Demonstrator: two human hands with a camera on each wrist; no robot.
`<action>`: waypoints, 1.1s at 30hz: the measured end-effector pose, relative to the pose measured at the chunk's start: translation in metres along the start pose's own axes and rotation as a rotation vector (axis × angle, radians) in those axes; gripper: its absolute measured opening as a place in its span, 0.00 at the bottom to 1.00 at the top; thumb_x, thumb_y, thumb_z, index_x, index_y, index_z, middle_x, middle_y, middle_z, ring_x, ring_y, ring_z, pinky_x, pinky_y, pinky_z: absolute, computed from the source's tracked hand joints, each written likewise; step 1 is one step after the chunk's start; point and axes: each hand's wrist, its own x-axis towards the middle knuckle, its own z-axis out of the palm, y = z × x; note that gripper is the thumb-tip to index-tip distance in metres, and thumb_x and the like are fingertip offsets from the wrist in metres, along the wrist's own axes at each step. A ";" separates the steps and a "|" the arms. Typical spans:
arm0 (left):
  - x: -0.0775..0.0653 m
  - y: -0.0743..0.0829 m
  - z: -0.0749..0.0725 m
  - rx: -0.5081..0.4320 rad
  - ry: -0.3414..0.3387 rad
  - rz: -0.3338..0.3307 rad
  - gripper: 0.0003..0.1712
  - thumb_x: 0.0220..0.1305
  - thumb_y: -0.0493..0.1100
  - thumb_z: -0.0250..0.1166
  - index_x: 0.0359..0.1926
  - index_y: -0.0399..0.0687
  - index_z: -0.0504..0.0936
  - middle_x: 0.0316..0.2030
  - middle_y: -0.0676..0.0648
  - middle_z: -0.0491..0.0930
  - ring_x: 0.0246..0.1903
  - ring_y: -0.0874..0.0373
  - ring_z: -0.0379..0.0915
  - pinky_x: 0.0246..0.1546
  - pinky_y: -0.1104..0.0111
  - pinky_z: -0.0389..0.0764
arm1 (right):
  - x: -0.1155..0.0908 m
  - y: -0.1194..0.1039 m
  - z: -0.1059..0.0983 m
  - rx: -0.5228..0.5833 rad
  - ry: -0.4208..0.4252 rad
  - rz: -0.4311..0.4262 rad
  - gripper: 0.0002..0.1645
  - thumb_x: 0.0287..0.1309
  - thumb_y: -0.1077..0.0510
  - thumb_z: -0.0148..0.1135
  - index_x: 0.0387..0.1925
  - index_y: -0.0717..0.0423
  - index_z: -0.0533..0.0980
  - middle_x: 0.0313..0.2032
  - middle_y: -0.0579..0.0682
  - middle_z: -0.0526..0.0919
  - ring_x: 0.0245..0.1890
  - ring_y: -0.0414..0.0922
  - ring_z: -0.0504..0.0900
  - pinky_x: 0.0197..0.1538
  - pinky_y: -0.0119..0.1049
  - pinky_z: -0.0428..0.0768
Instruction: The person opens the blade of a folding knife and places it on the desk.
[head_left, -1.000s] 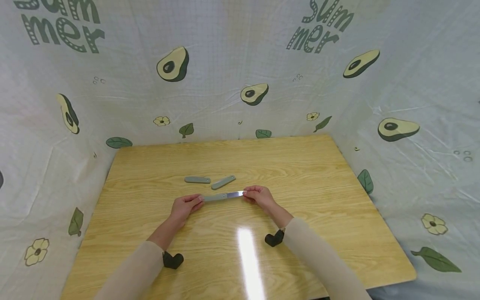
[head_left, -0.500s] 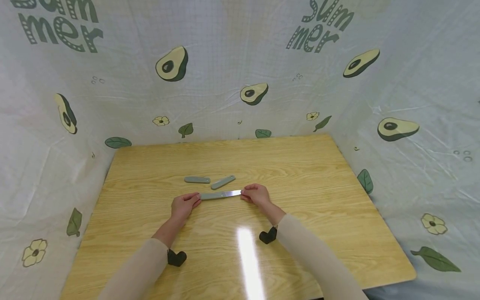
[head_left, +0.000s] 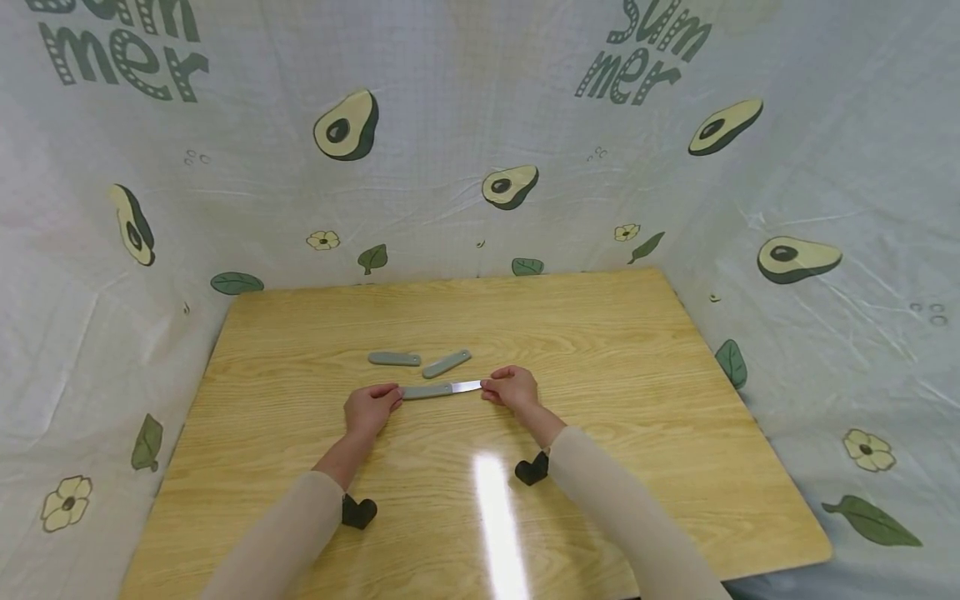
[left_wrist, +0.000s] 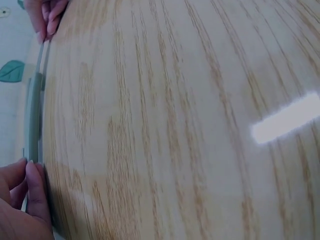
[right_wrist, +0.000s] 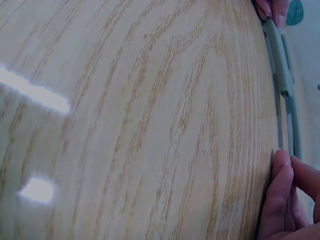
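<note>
A folding knife (head_left: 429, 391) with a grey-green handle and a shiny blade, unfolded, spans the gap between my two hands low over the table. With thumb and fingers my left hand (head_left: 371, 408) pinches the handle's end; in the left wrist view the handle (left_wrist: 33, 120) runs up from those fingertips. At the other end, my right hand (head_left: 514, 389) pinches the blade by its tip, and its fingers hide that tip. Just behind lie two more grey-green folding knives, folded: one (head_left: 394, 359) nearly straight across, the other (head_left: 447, 364) slanted.
The wood-grain table (head_left: 600, 350) has a bright light reflection (head_left: 498, 517) in front of the hands. A white cloth (head_left: 435, 100) printed with avocados and leaves hangs around the back and sides. Black wrist mounts (head_left: 532, 469) sit at the sleeve cuffs.
Both hands have shifted slightly to the left with the knife between them. Both still pinch its ends. The two folded knives lie where they were.
</note>
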 end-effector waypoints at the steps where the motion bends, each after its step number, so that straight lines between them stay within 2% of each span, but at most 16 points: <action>1: 0.000 0.000 0.000 -0.002 -0.001 0.001 0.19 0.63 0.38 0.66 0.53 0.33 0.81 0.50 0.35 0.82 0.42 0.56 0.85 0.40 0.75 0.86 | 0.000 0.000 0.000 -0.003 0.000 -0.002 0.14 0.55 0.65 0.68 0.43 0.65 0.76 0.34 0.59 0.87 0.23 0.39 0.86 0.31 0.27 0.87; 7: -0.001 -0.001 0.001 0.009 0.001 0.013 0.19 0.63 0.38 0.66 0.54 0.35 0.81 0.50 0.35 0.82 0.44 0.53 0.85 0.40 0.75 0.86 | 0.001 0.002 0.000 -0.005 0.001 -0.010 0.13 0.55 0.65 0.68 0.42 0.66 0.77 0.34 0.60 0.87 0.22 0.38 0.85 0.29 0.27 0.86; 19: -0.002 -0.003 0.003 0.036 0.036 0.029 0.19 0.62 0.37 0.67 0.53 0.35 0.81 0.44 0.36 0.83 0.34 0.62 0.84 0.38 0.76 0.86 | 0.001 0.001 0.001 0.020 0.009 0.000 0.15 0.54 0.66 0.69 0.43 0.66 0.76 0.36 0.61 0.87 0.22 0.40 0.86 0.32 0.29 0.88; 26: -0.003 -0.002 0.002 0.040 0.047 0.020 0.20 0.61 0.37 0.67 0.54 0.35 0.81 0.42 0.38 0.82 0.35 0.61 0.85 0.37 0.77 0.86 | 0.000 0.000 0.000 0.044 0.002 -0.015 0.13 0.54 0.68 0.68 0.40 0.65 0.75 0.31 0.58 0.88 0.20 0.40 0.86 0.30 0.29 0.87; 33: -0.002 -0.001 0.003 0.042 0.050 0.022 0.20 0.61 0.36 0.67 0.54 0.35 0.81 0.40 0.39 0.81 0.35 0.61 0.84 0.36 0.79 0.86 | 0.003 0.003 0.000 0.012 0.013 0.003 0.16 0.53 0.66 0.69 0.44 0.64 0.76 0.31 0.56 0.87 0.20 0.38 0.85 0.30 0.27 0.87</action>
